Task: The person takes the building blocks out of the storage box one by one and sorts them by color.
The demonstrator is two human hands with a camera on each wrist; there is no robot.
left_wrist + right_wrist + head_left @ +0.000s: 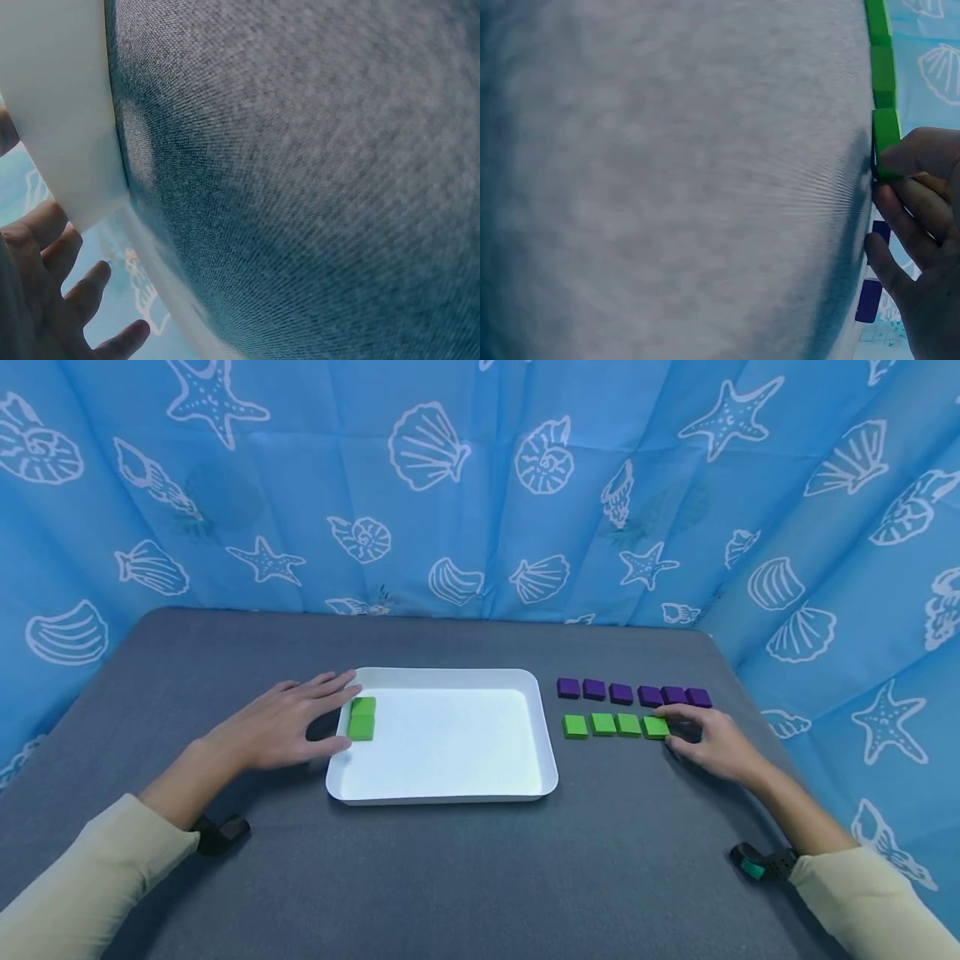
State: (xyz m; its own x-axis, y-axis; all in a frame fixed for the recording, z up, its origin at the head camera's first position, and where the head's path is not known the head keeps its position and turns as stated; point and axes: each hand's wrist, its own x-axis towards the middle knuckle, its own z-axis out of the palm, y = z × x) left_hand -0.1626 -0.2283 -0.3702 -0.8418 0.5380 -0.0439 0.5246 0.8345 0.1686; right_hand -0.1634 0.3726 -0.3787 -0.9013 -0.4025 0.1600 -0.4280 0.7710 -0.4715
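A white tray point(457, 735) lies on the grey table, with two green blocks point(362, 718) one behind the other against its inner left side. At that left rim is my left hand point(277, 722), fingers stretched out and thumb apart, touching the edge. My right hand point(712, 743) pinches the rightmost green block point(656, 728) of a row right of the tray. In the right wrist view, thumb and fingers are on this green block point(886, 135), which looks slightly tilted. The left wrist view has the left hand point(45, 292) beside the tray's outer wall point(64, 97).
Several more green blocks point(603, 724) continue the row towards the tray. Behind them runs a row of several purple blocks point(620, 693), close to my right fingers. A blue curtain point(480, 485) with shell prints hangs along the table's far edge and right side.
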